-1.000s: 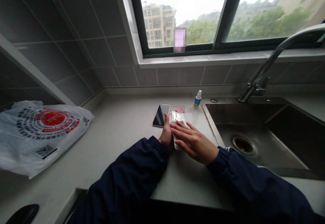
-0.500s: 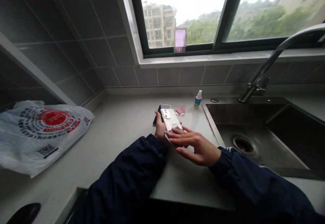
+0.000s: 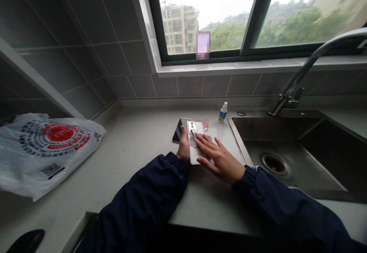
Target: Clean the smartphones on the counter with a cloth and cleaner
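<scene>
My left hand [image 3: 183,148] is closed around the edge of a white phone [image 3: 195,159], tilted with its back and camera bump upward. My right hand [image 3: 219,159] lies across that back with its fingers stretched flat. Under those fingers is a thin grey cloth [image 3: 192,140], pressed against the phone just below the cameras; most of it is hidden. Behind the left hand, a dark-screened phone [image 3: 180,130] rests on the counter. A clear phone case [image 3: 207,121] with a pink piece [image 3: 205,125] lies beside it, partly covered by the held phone.
A small white spray bottle [image 3: 223,113] with a blue and yellow label stands near the steel sink [image 3: 239,134]. The tap [image 3: 298,73] arches over the sink at right. A white plastic bag [image 3: 71,157] with red print lies on the counter [image 3: 137,134] at left.
My right hand and the grey cloth have slid up the phone's back towards the cameras. The phone has turned slightly more upright and shifted right, uncovering more of the dark-screened phone.
</scene>
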Action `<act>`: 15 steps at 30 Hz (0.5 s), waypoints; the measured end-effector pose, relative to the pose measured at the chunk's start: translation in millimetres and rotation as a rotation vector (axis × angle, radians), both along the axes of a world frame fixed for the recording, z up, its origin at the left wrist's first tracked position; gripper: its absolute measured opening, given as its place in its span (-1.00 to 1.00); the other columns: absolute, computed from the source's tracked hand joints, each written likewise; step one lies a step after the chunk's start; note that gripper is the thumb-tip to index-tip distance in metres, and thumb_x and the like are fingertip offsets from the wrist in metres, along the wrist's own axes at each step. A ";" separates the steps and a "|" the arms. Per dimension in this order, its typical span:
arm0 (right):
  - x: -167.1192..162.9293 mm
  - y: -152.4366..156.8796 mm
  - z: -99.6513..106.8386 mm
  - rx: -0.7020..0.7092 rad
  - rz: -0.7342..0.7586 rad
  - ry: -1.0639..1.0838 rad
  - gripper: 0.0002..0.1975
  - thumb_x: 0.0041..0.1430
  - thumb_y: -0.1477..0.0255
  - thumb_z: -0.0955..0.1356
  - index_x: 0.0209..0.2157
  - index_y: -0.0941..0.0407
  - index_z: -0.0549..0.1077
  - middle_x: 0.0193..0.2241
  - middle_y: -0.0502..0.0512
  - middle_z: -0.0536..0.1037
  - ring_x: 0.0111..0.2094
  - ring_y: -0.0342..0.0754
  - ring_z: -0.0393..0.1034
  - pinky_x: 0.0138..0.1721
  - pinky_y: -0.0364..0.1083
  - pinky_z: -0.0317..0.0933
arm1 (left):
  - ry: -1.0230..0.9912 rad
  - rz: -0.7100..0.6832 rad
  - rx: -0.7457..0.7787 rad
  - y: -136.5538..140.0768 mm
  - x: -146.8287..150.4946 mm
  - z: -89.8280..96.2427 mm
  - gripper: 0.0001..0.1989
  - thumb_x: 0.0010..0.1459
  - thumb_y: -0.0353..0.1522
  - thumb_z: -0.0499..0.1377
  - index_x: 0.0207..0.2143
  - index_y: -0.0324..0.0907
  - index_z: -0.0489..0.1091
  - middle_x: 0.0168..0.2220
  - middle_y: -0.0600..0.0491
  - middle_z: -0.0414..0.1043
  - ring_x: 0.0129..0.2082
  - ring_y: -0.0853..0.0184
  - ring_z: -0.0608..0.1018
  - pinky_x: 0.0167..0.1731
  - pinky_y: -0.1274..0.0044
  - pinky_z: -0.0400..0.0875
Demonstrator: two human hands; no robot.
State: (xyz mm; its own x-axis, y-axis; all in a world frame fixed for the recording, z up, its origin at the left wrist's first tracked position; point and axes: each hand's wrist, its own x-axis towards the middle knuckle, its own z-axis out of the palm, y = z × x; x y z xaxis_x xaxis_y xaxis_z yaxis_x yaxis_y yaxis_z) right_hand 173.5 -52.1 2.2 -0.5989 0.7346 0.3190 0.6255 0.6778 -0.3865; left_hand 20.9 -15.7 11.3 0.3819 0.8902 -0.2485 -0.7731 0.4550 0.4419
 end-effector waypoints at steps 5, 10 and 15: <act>1.2 7.1 -7.8 -0.011 -0.133 0.019 -0.23 0.42 0.08 0.20 0.47 0.04 -0.20 0.46 0.26 -0.13 0.47 0.26 -0.27 0.34 0.44 -0.11 | -0.042 -0.097 0.087 -7.6 8.0 -0.3 -0.23 0.38 0.06 -0.28 0.36 -0.25 0.20 0.12 -0.25 0.49 0.17 0.06 0.51 0.28 0.24 0.20; 5.2 12.3 -9.0 0.005 -0.229 0.169 -0.30 0.44 0.11 0.17 0.47 0.05 -0.08 0.45 0.27 -0.01 0.47 0.24 -0.24 0.34 0.44 -0.13 | -0.012 -0.260 0.083 -13.3 6.0 2.0 -0.30 0.42 -0.01 -0.31 0.37 -0.16 0.20 0.10 -0.20 0.52 0.11 0.03 0.56 0.20 0.21 0.31; 8.7 13.6 -3.6 0.070 -0.216 0.282 -0.42 0.43 0.19 0.20 0.38 0.09 0.20 0.37 0.32 0.24 0.41 0.23 0.04 0.37 0.38 -0.10 | 0.090 -0.409 0.052 -13.2 -1.4 -8.6 -0.32 0.38 0.04 -0.18 0.27 -0.18 0.33 -0.10 -0.20 0.61 -0.09 0.00 0.66 0.02 0.23 0.47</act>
